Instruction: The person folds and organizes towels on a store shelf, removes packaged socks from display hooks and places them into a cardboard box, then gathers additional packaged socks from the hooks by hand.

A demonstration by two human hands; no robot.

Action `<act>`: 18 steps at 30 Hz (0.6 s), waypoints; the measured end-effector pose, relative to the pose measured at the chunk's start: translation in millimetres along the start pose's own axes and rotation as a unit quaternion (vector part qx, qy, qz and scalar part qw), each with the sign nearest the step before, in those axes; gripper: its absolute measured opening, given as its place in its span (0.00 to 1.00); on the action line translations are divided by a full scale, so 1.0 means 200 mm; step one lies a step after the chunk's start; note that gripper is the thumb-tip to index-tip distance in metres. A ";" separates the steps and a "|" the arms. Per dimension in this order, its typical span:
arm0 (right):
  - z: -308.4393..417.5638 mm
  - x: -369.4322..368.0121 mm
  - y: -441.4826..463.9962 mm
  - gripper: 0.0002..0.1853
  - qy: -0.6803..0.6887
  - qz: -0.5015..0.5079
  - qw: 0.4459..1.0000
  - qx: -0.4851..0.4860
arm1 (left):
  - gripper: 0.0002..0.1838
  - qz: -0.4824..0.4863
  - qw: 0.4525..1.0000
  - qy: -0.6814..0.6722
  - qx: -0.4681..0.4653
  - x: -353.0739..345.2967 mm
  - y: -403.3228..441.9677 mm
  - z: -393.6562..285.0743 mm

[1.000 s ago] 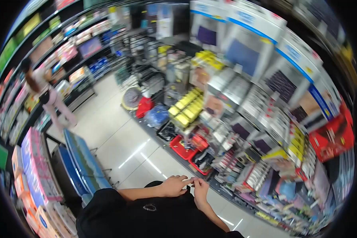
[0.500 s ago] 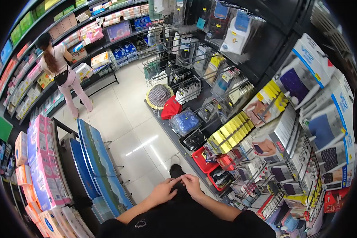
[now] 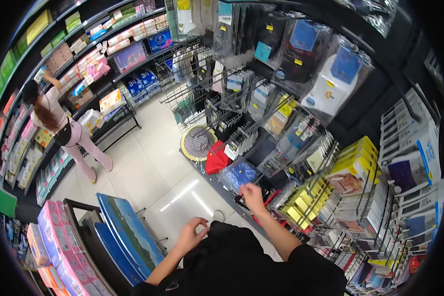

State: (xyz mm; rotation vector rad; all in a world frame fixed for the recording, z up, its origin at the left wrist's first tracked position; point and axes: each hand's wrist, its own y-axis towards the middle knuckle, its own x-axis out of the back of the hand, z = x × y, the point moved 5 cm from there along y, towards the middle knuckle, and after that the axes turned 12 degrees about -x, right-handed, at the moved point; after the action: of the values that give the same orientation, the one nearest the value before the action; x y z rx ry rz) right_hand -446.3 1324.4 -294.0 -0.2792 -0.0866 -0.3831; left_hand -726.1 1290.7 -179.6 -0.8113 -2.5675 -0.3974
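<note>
My left hand (image 3: 191, 235) hangs in front of my black clothing, thumb and fingers apart in a loose curve, with nothing in it. Farther forward and to the right is my right hand (image 3: 253, 198), its fingers curled in; no object shows in it. In the picture it lies just below a blue item in clear plastic (image 3: 238, 172) on the low shelf; whether it touches anything there I cannot tell. Beside that package sit a red cap (image 3: 218, 158) and a checked hat with a yellow brim (image 3: 199, 142).
Wire racks with packaged socks (image 3: 237, 140) and boxed underwear (image 3: 352, 170) line the right. Blue folding tables (image 3: 128, 229) and pink tissue packs (image 3: 64, 249) stand at left. A person (image 3: 59, 118) reaches toward the far shelves. Tiled floor (image 3: 148, 163) runs between.
My hands, fingertips together before, have separated: the right went forward and right, the left slightly left. The view has shifted toward the racks. The other person now has an arm raised to the shelf.
</note>
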 end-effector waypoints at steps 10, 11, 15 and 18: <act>0.67 0.20 0.97 0.26 0.024 -0.220 0.964 0.144 | 0.06 -0.063 0.994 -0.041 0.075 0.32 0.31 0.33; 0.73 0.20 1.00 0.31 0.041 -0.246 0.955 0.161 | 0.06 -0.047 0.993 -0.047 0.099 0.33 0.33 0.36; 0.81 0.28 1.18 0.42 0.024 -0.312 0.936 0.158 | 0.06 0.008 0.995 -0.050 0.081 0.39 0.47 0.55; 0.74 0.38 1.34 0.41 -0.004 -0.379 0.905 0.193 | 0.09 0.102 0.994 0.007 0.034 0.48 0.66 0.63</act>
State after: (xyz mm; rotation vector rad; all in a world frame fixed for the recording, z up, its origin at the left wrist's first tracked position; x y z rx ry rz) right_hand -279.0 1578.4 -208.6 0.1642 -0.2780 -1.1257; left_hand -757.7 1489.4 -226.1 -1.0292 -2.4412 -0.2509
